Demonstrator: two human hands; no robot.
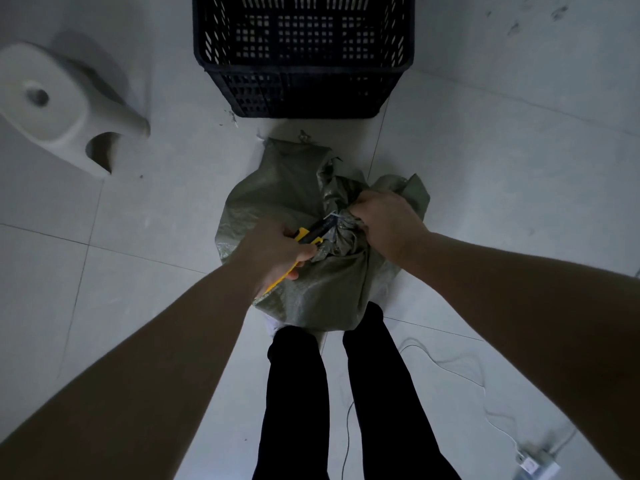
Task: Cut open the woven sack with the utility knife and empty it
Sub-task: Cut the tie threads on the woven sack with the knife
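Head view, woven sack (294,202): a grey-green sack is sitting on the pale tiled floor (485,168) at the middle of the scene, just beyond the person's feet; its neck is bunched up and twisted toward the right.
Head view, left hand (277,251): it is closing in a fist around the handle of the utility knife, over the near left part of the sack.
Head view, utility knife (310,235): the yellow and black tool is pointing up and to the right, with its tip reaching the gathered neck; whether the blade is touching the fabric cannot be told.
Head view, right hand (388,220): it is clenching the bunched neck of the sack, fingers curling over the fabric.
Head view, legs (298,393): two legs in black trousers are standing near, at the sack's near edge.
Head view, black crate (304,53): a perforated plastic crate is standing on the floor, far of the sack.
Head view, white stool (65,105): it is sitting at the far left, well apart from the sack.
Head view, cable (450,368): a thin white cord is trailing across the near right tiles.
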